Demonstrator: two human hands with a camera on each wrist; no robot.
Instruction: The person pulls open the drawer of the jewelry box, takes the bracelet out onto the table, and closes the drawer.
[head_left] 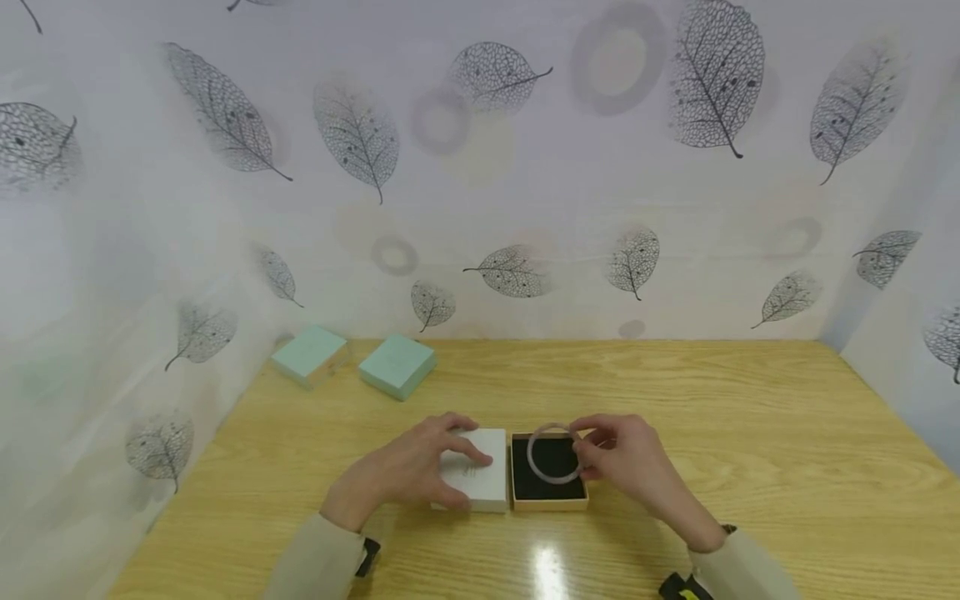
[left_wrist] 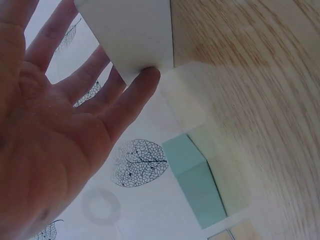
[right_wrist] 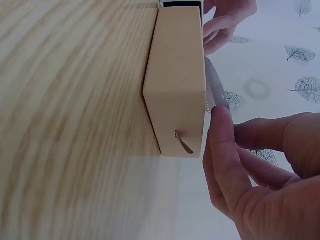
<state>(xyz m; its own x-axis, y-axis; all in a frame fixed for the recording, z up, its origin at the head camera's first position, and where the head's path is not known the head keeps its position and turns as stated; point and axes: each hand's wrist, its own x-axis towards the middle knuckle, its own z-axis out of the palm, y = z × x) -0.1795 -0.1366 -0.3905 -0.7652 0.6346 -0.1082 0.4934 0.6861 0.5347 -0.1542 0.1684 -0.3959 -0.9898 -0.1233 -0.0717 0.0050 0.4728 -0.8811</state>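
A pale translucent bangle (head_left: 555,480) is pinched between the thumb and fingers of my right hand (head_left: 630,461). It is held over a small tan box (head_left: 550,505) with a black lining inside. The right wrist view shows the bangle (right_wrist: 216,85) tilted just off the box's top, and a short ribbon tab (right_wrist: 184,143) on the box's side wall. My left hand (head_left: 408,467) grips a white box (head_left: 489,492) just left of the tan one, thumb at its near side and other fingers over the top and far side.
Two mint-green boxes stand at the back left of the wooden table (head_left: 712,433): one near the corner (head_left: 309,353), the other (head_left: 397,364) to its right. A leaf-patterned curtain (head_left: 555,200) borders the table's back and sides.
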